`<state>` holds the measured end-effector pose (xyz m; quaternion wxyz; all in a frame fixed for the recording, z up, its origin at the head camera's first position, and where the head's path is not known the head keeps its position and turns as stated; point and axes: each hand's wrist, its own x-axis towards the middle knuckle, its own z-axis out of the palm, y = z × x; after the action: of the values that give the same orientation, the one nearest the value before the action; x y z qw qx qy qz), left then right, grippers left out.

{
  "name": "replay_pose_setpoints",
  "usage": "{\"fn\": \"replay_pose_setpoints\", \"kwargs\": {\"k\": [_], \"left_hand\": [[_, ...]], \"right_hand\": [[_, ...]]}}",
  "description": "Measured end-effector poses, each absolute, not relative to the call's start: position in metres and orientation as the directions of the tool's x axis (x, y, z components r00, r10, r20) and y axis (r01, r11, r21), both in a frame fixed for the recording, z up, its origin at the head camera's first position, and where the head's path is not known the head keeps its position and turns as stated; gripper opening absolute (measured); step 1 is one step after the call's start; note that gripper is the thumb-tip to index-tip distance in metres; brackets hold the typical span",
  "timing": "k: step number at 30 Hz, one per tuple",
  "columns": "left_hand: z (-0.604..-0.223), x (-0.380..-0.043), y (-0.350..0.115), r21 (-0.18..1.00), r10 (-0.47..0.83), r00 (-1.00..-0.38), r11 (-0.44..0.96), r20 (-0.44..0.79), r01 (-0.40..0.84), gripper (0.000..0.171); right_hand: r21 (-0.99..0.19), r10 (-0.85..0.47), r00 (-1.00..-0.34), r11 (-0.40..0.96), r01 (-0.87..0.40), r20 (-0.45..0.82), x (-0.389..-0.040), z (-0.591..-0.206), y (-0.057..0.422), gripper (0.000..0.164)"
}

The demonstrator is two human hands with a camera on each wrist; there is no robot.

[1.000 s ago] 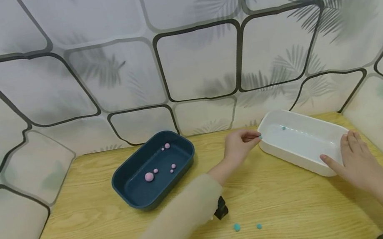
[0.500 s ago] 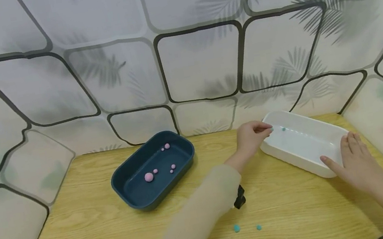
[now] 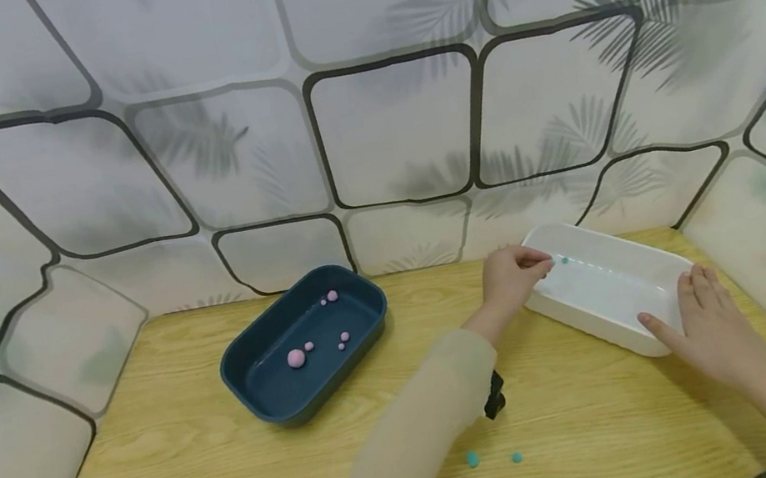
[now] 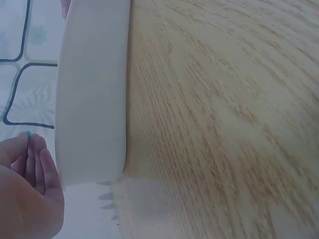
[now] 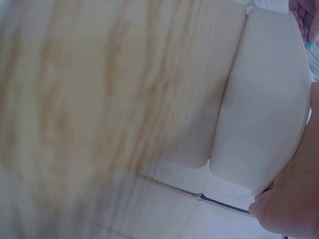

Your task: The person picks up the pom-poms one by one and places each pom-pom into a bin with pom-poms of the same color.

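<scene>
At the left end of the white dish (image 3: 593, 314), my left hand (image 3: 508, 281) pinches a small teal ball (image 4: 29, 134) between thumb and fingertips, just over the rim. Another teal ball (image 3: 565, 260) lies inside the dish, close to those fingers. My right hand (image 3: 720, 326) rests on the dish's right end, fingers extended along the rim and thumb over the near side; part of its contact is hidden in the right wrist view. Two more teal balls, a larger one (image 3: 472, 459) and a smaller one (image 3: 517, 457), lie on the table near the front.
A dark blue dish (image 3: 290, 413) with several pink balls (image 3: 296, 358) of different sizes stands at the left on the wooden table (image 3: 187, 475). Behind the table rises a patterned wall covering (image 3: 402, 126). Black wrist gear (image 3: 494, 395) sits under the left sleeve.
My left hand has moved right with the teal ball, from beside the white dish's left rim to over it. The right hand has stayed on the dish.
</scene>
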<state>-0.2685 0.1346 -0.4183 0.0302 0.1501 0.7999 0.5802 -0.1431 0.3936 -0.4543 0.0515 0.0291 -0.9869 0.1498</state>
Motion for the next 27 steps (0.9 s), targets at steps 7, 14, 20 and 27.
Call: {"fn": "replay_pose_setpoints", "kwargs": {"k": [7,14,20,27], "left_hand": [[-0.4169,-0.2683,0.1365,0.939,0.252,-0.964,0.303,0.086,0.163,0.008],[-0.4134,-0.2692,0.1395,0.94,0.21,-0.977,0.327,0.03,0.099,0.008],[-0.4113,-0.2695,0.1406,0.941,0.192,-0.981,0.332,0.002,0.067,0.011],[-0.41,-0.2697,0.139,0.948,0.191,-0.982,0.315,-0.013,0.049,0.011]], "right_hand": [[-0.292,-0.041,-0.993,0.954,-0.071,0.11,-0.1427,-0.4554,0.3947,0.099],[-0.292,-0.042,-0.993,0.954,-0.074,0.114,-0.1431,-0.4562,0.395,0.099],[-0.298,-0.043,-0.994,0.952,-0.072,0.105,-0.1429,-0.4545,0.3943,0.099],[-0.295,-0.039,-0.995,0.953,-0.066,0.097,-0.143,-0.4498,0.3925,0.099]]}}
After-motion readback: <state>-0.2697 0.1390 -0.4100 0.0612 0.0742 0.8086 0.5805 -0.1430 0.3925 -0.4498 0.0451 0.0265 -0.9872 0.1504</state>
